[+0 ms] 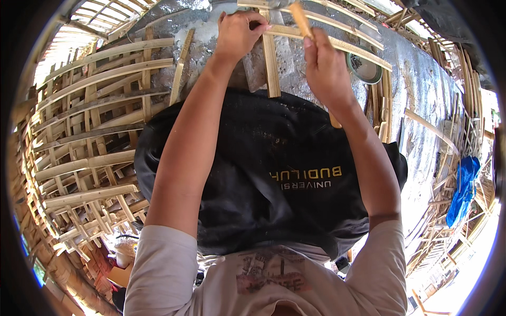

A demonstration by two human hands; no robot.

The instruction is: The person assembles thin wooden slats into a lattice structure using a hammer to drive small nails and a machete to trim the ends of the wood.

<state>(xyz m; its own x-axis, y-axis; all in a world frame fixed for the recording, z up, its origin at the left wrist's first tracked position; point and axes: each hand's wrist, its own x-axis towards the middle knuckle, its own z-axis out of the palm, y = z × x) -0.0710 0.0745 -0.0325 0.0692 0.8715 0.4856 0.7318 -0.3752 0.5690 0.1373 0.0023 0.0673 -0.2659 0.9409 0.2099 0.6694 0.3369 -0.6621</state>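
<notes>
My left hand [238, 36] is closed in a pinch at the left end of a long bamboo slat [348, 46], where it crosses an upright slat [271, 66]. Whatever lies between those fingertips is too small to make out. In my right hand [328, 66] is a tool with a pale wooden handle [301, 21], apparently a hammer. The handle's butt shows below my wrist, and its top end is near the upper edge, where the head cannot be made out clearly. Another bamboo slat [337, 22] runs across the upright farther away.
A round tin [365, 68] stands under the slats, right of my right hand. Bamboo lattice panels [100, 95] fill the left side. Black cloth [253, 158] covers my lap. Loose strips and a blue plastic sheet [464, 189] lie at the right. A short slat [182, 66] lies left of my left forearm.
</notes>
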